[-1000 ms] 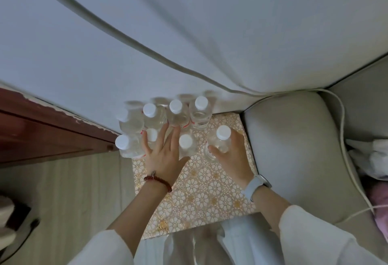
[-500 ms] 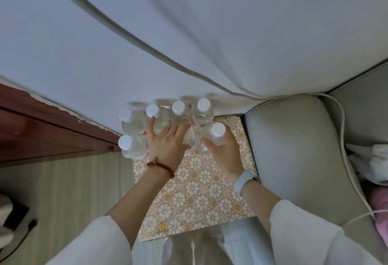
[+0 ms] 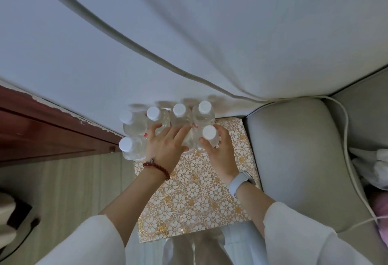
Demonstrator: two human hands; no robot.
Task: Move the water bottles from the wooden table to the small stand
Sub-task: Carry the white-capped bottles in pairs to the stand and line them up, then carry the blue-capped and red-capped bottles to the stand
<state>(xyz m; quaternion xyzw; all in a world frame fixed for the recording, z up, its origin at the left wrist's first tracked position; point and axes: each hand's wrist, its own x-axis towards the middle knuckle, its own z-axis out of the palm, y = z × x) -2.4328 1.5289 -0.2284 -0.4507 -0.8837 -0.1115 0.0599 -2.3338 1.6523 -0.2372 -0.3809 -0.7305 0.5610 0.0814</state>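
Observation:
Several clear water bottles with white caps stand packed at the far end of the small stand [image 3: 195, 197], which has a gold floral top. My right hand [image 3: 220, 155] grips the front right bottle [image 3: 210, 136] round its body, tight against the back row [image 3: 178, 115]. My left hand [image 3: 165, 147] lies over the middle of the group with straight fingers pressing on bottles hidden beneath it. Another bottle [image 3: 129, 147] stands at the front left corner.
A white wall with a grey cable [image 3: 130, 44] rises right behind the bottles. A grey cushioned seat [image 3: 304, 159] adjoins the stand on the right, with a white cord [image 3: 350, 159] over it. Dark red wooden furniture [image 3: 42, 130] is on the left.
My right hand has slid its bottle back and left until it sits against the back row. My left hand has shifted slightly forward over the middle bottles.

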